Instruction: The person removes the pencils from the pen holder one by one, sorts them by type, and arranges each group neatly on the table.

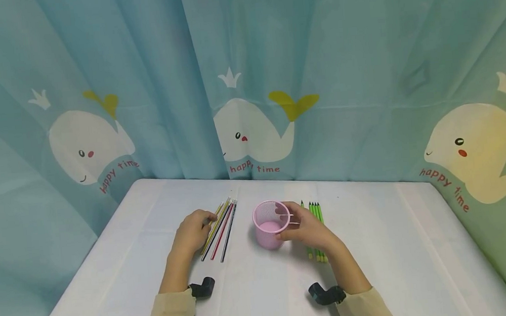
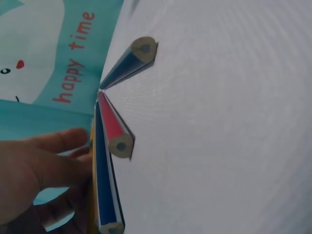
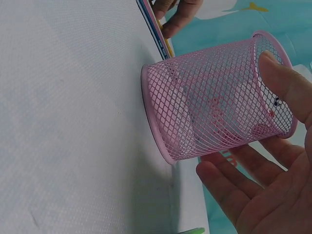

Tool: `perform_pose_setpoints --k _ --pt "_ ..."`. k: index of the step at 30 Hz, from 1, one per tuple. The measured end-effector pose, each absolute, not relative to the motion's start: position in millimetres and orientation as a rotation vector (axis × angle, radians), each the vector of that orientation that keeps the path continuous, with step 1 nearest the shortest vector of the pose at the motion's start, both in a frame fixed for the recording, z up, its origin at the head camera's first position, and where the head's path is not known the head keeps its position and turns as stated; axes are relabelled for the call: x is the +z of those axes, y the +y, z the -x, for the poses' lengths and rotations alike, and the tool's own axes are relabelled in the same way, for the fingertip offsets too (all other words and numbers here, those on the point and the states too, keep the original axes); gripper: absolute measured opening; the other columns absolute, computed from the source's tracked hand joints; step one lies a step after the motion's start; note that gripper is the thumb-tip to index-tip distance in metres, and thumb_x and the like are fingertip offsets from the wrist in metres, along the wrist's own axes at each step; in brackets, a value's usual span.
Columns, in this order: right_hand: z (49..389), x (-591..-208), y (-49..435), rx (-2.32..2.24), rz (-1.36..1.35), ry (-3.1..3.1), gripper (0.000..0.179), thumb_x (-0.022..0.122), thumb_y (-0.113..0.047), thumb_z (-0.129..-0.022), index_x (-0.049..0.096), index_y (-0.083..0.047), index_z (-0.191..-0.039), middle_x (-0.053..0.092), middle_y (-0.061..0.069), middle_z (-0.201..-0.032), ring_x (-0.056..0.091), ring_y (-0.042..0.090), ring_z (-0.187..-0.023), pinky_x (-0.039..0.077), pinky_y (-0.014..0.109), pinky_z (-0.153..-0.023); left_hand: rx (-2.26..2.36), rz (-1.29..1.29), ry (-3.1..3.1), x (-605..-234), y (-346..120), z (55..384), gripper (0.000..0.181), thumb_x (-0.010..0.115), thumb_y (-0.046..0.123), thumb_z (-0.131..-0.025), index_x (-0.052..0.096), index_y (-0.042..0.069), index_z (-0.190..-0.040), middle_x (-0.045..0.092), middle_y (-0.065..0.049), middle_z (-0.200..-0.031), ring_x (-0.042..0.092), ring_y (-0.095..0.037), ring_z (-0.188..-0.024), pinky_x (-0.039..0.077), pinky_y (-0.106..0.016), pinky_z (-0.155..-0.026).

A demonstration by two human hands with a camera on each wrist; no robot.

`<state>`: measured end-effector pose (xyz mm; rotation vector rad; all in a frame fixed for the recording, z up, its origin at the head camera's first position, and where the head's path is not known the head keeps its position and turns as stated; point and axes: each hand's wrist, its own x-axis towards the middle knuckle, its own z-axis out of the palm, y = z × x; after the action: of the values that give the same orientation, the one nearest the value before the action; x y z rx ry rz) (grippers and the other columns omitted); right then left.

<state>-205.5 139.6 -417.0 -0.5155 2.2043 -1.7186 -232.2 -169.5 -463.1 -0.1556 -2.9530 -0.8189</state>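
A pink mesh pen holder (image 1: 269, 239) is near the middle of the table, its mouth facing up. My right hand (image 1: 305, 227) holds it from the right side near the rim, thumb in front and fingers behind. In the right wrist view the thumb lies at the rim of the pen holder (image 3: 209, 97). To its left, striped pencils in yellow, dark blue and red (image 1: 221, 238) lie fanned out. My left hand (image 1: 193, 230) rests at their left edge, fingers loosely bent and touching the yellow pencils (image 1: 211, 237). Some left fingertips are hidden behind the pencils in the left wrist view.
Several green pencils (image 1: 319, 253) lie side by side to the right, partly behind my right hand and forearm. A white cloth covers the table (image 1: 255, 296). Behind it hangs a blue-green curtain (image 1: 353, 70) with whale prints.
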Motion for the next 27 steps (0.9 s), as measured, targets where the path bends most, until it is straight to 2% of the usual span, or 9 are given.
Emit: perform_pose_setpoints --k 4,7,11,14,18,23,27 --pt "205.3 -417.7 139.4 -1.717 0.527 2.206 0.078 0.078 -0.006 -0.07 0.037 -0.001 -0.136 0.043 0.021 -0.134 0.045 0.041 -0.119 0.042 0.046 -0.097 -0.806 0.115 -2.944 -463.5 -169.3 232.9 0.03 0.065 0.007 -0.083 0.065 0.017 -0.111 0.065 -0.006 -0.105 0.062 -0.022 -0.085 0.05 -0.04 -0.068" --pt "206.3 -418.7 139.7 -1.727 0.542 2.195 0.078 0.078 -0.006 -0.07 0.036 0.0 -0.136 0.042 0.021 -0.134 0.044 0.041 -0.12 0.041 0.047 -0.097 -0.78 0.099 -2.941 -462.6 -168.2 233.5 0.026 0.066 0.007 -0.082 0.067 0.017 -0.106 0.067 -0.006 -0.1 0.062 -0.022 -0.079 0.05 -0.039 -0.062" --pt "206.3 -419.5 140.2 -1.722 0.534 2.195 0.077 0.078 -0.006 -0.071 0.037 -0.001 -0.136 0.043 0.021 -0.133 0.045 0.04 -0.119 0.042 0.046 -0.096 -0.743 0.087 -2.964 -460.7 -165.7 232.0 0.023 0.065 0.008 -0.082 0.069 0.017 -0.103 0.066 -0.008 -0.105 0.062 -0.029 -0.094 0.051 -0.044 -0.07" --pt "206.2 -420.2 140.4 -1.713 0.527 2.209 0.077 0.078 -0.007 -0.071 0.037 -0.001 -0.135 0.044 0.021 -0.133 0.045 0.039 -0.119 0.042 0.046 -0.096 -0.748 0.09 -2.986 -459.4 -163.8 230.4 0.026 0.061 0.005 -0.084 0.068 0.015 -0.106 0.065 -0.009 -0.109 0.059 -0.031 -0.102 0.05 -0.047 -0.078" --pt "206.9 -420.9 140.2 -1.711 0.53 2.22 0.077 0.078 -0.008 -0.07 0.037 0.0 -0.135 0.044 0.02 -0.133 0.045 0.039 -0.119 0.041 0.047 -0.097 -0.766 0.134 -2.983 -459.0 -162.4 230.0 0.034 0.055 -0.002 -0.082 0.066 0.011 -0.112 0.063 -0.011 -0.113 0.056 -0.033 -0.108 0.047 -0.05 -0.086" --pt "207.3 -421.5 141.0 -1.712 0.513 2.216 0.077 0.078 -0.007 -0.07 0.037 -0.001 -0.135 0.044 0.02 -0.133 0.046 0.038 -0.119 0.041 0.047 -0.097 -0.814 0.179 -2.981 -462.8 -160.1 232.3 0.034 0.055 0.0 -0.085 0.064 0.011 -0.115 0.063 -0.009 -0.116 0.055 -0.03 -0.11 0.045 -0.048 -0.091" --pt "208.2 -422.0 141.9 -1.713 0.498 2.205 0.078 0.078 -0.007 -0.07 0.036 -0.002 -0.136 0.042 0.02 -0.135 0.044 0.038 -0.121 0.04 0.047 -0.099 -0.883 0.264 -2.975 -466.1 -158.0 235.8 0.04 0.051 0.001 -0.086 0.059 0.01 -0.123 0.058 -0.009 -0.124 0.051 -0.03 -0.116 0.042 -0.048 -0.096"
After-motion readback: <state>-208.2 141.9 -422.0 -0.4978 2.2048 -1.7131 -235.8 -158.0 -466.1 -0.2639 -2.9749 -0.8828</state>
